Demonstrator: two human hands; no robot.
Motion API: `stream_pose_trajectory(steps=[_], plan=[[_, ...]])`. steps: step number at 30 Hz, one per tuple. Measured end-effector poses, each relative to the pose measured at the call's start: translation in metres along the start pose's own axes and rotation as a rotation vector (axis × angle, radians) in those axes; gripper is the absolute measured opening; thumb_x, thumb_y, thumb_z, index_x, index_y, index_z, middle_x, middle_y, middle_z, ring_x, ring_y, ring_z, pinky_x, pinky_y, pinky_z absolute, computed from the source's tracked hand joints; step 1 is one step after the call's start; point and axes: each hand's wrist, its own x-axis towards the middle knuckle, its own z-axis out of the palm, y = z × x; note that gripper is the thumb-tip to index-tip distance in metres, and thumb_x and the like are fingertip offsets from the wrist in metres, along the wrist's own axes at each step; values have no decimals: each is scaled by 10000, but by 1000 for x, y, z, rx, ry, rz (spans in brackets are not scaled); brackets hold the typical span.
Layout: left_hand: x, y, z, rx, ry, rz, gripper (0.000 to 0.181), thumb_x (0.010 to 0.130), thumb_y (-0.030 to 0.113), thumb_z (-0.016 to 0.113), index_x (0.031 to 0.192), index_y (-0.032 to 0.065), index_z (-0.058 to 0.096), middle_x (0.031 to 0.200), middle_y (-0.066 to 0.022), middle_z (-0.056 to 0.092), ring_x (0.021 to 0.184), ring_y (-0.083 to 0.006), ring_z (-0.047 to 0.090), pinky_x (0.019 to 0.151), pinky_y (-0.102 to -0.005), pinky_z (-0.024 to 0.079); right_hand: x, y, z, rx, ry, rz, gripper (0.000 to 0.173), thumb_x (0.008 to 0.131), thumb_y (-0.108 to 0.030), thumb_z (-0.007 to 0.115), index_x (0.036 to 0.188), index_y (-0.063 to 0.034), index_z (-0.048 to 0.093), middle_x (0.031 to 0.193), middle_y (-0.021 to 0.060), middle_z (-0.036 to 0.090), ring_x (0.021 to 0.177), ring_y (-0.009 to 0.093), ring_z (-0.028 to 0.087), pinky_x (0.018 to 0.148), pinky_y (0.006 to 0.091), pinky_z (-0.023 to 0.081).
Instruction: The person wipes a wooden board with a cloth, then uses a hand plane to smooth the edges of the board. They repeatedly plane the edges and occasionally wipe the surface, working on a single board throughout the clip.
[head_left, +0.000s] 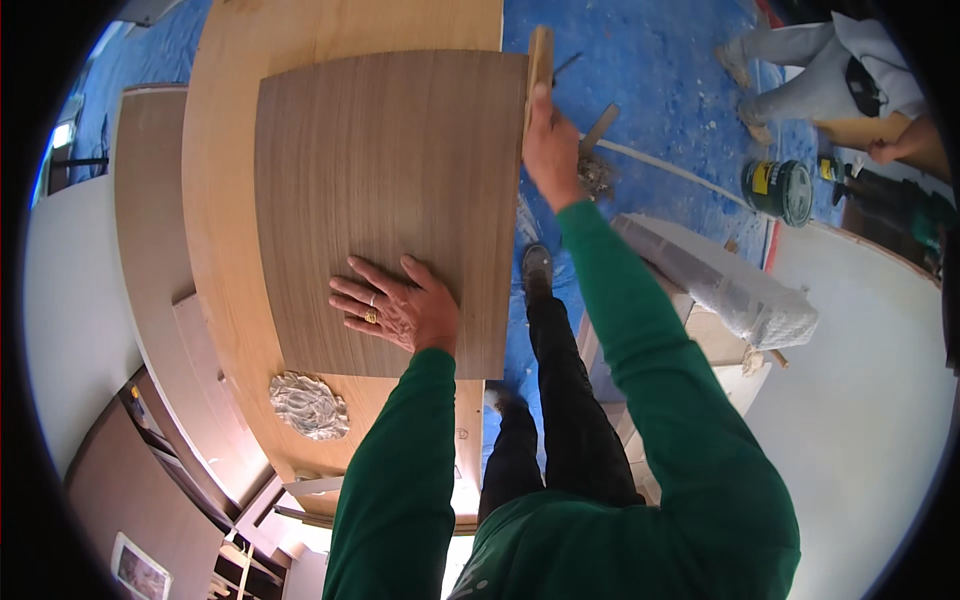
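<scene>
My left hand (401, 306) lies flat with fingers spread on a brown wood-grain panel (397, 165). The panel rests on a larger pale wooden board (225, 247), its right edge slightly past the board's edge. At that right edge my right hand (551, 150) grips a narrow wooden block (541, 56), held lengthwise along the panel's side. Whether the block has an abrasive or other facing cannot be seen. A crumpled whitish cloth or plastic wad (309, 405) sits on the board near the panel's lower left corner.
Blue sheeting (645, 82) covers the floor, with a scrap strip (600, 127) and debris (595, 176) on it. A green bucket (776, 191) stands at right, near another person's legs (795, 67). A plastic-wrapped long item (720, 285) lies beside my right arm. Brown panels (150, 195) stand left.
</scene>
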Motion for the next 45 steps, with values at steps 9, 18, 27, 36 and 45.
stream_pose_trajectory(steps=[9,18,27,36,45], plan=[[-1,-3,0,-8,19,36,895,1139,593,383,1811,63,122,1862,-314,-16,1723,-519,-47,1373,-677,9,61,-32,-4,-46,11,12,789,1159,-612,460,940,107,701,899,355,725,896,565,680,833,591,543],[-4,-3,5,-46,41,29,888,1138,591,386,1811,69,133,1861,-321,-7,1725,-514,-48,1375,-670,4,-281,38,-30,-24,-51,125,717,1134,-635,537,1075,66,673,728,289,689,722,526,723,624,555,546],[-6,2,3,-43,59,6,862,1152,594,384,1820,114,124,1876,-275,28,1735,-481,-14,1383,-649,24,-395,49,-49,88,-196,314,546,1134,-506,611,1164,38,653,770,282,707,722,508,733,640,582,562],[-4,7,6,67,47,-39,845,1161,627,328,1822,146,119,1884,-242,37,1743,-444,1,1392,-623,58,-18,7,3,16,73,-47,625,1146,-533,561,1150,80,688,823,353,719,829,551,725,755,650,556],[-4,-1,9,29,27,-3,879,1150,613,345,1819,108,77,1869,-295,-1,1733,-488,-33,1383,-644,19,51,-7,14,-125,95,9,926,1120,-755,399,1046,103,739,941,397,731,969,602,715,854,646,549]])
